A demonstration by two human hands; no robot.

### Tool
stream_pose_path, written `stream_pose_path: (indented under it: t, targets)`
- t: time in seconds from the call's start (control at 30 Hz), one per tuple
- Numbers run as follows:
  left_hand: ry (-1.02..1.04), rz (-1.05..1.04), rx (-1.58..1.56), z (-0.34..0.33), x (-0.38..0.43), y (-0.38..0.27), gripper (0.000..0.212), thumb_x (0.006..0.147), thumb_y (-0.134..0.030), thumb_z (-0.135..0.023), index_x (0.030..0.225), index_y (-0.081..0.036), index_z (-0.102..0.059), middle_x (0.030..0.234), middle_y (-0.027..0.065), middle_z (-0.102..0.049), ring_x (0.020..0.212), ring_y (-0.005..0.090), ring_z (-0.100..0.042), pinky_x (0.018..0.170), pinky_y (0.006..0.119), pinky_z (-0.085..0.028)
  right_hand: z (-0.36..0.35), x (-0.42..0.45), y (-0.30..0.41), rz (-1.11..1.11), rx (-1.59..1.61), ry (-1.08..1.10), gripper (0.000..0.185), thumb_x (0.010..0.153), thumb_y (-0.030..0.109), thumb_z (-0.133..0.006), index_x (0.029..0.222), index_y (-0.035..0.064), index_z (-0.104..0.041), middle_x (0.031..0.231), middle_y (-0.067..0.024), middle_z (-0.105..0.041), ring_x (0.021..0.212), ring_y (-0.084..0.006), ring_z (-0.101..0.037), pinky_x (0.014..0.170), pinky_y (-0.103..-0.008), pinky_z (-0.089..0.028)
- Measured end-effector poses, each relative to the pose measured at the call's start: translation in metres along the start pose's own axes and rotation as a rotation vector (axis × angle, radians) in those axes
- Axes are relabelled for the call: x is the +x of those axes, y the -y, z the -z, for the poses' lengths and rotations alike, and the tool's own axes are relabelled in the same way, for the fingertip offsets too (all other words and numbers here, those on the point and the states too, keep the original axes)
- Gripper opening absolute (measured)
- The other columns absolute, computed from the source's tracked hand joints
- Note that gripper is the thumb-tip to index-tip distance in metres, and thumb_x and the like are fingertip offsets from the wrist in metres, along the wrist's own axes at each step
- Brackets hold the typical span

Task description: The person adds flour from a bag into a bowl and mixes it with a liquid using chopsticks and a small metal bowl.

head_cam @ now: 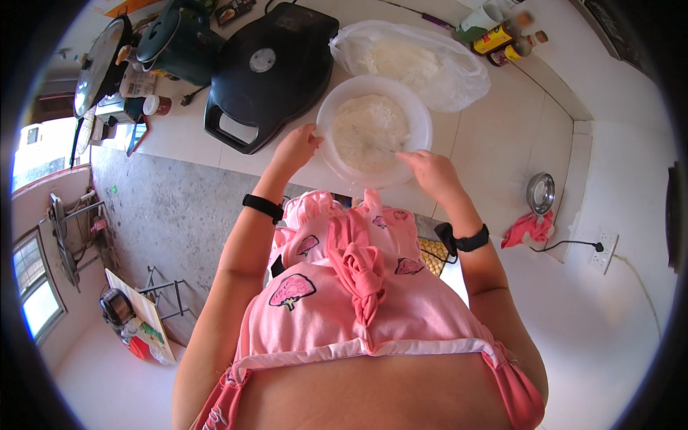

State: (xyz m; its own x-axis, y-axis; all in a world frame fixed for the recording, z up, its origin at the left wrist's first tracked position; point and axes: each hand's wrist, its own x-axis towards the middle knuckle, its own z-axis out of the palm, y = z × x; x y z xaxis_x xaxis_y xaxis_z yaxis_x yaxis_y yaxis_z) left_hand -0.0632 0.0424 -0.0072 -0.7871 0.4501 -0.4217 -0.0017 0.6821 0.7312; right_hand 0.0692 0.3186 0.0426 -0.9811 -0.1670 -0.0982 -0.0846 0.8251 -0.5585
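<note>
A white plastic bowl (422, 115) stands near the front edge of the counter, with pale flour (363, 121) inside. The thumb and fingers of my left hand (299, 145) grip the bowl's left rim. Over the right rim, my right hand (430, 171) pinches a thin utensil (384, 149) whose far end dips into the flour; its kind is too blurred to tell. Just behind the bowl lies an open clear plastic bag (462, 80) holding more flour (403, 62).
Left of the bowl sits a black electric griddle (290, 64) with its lid down. A dark green pot (180, 45) and a lidded pan (102, 64) stand farther left. Sauce bottles (497, 38) occupy the back right. A metal bowl (540, 193) and pink cloth (529, 230) lie at right.
</note>
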Motion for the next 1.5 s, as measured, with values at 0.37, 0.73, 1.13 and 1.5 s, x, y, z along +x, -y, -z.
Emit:
stream_pose_path:
  t: [0.37, 0.73, 1.13, 1.5]
  targets:
    - [-0.370, -0.310, 0.541, -0.001, -0.006, -0.037, 0.031, 0.074, -0.013, -0.064, 0.104, -0.007, -0.059, 0.102, 0.0099, -0.060, 0.097, 0.0276, -0.053, 0.083, 0.038, -0.043, -0.025, 0.035, 0.001, 0.118, -0.018, 0.057, 0.030, 0.079, 0.005, -0.050, 0.105, 0.0145, -0.063, 0.088, -0.0105, -0.061, 0.077, -0.0285, -0.060, 0.065, -0.0361, -0.047]
    - [0.019, -0.449, 0.556, -0.043, 0.015, -0.041, 0.039, 0.075, -0.001, -0.054, 0.112, -0.010, -0.059, 0.113, 0.0043, -0.057, 0.110, 0.0274, -0.046, 0.095, 0.040, -0.034, -0.015, 0.011, -0.012, 0.008, -0.031, -0.104, 0.029, 0.078, 0.006, -0.049, 0.099, 0.0159, -0.065, 0.082, -0.0061, -0.060, 0.080, -0.0268, -0.059, 0.066, -0.0364, -0.047]
    - [-0.033, -0.488, 0.464, -0.039, 0.019, -0.034, 0.041, 0.074, 0.000, -0.051, 0.112, -0.012, -0.058, 0.110, 0.0047, -0.057, 0.108, 0.0276, -0.048, 0.092, 0.039, -0.037, 0.020, 0.019, -0.016, -0.002, 0.207, -0.132, 0.028, 0.082, 0.005, -0.051, 0.107, 0.0127, -0.063, 0.082, -0.0065, -0.063, 0.064, -0.0174, -0.059, 0.061, -0.0289, -0.048]
    - [-0.374, -0.353, 0.386, -0.008, 0.010, -0.036, 0.055, 0.074, -0.005, -0.058, 0.127, -0.013, -0.045, 0.125, 0.0072, -0.050, 0.115, 0.0302, -0.043, 0.097, 0.041, -0.035, 0.035, 0.117, -0.088, -0.611, 0.848, -0.438, 0.029, 0.093, 0.012, -0.042, 0.119, 0.0039, -0.052, 0.086, -0.0065, -0.063, 0.066, -0.0109, -0.060, 0.049, -0.0213, -0.039]
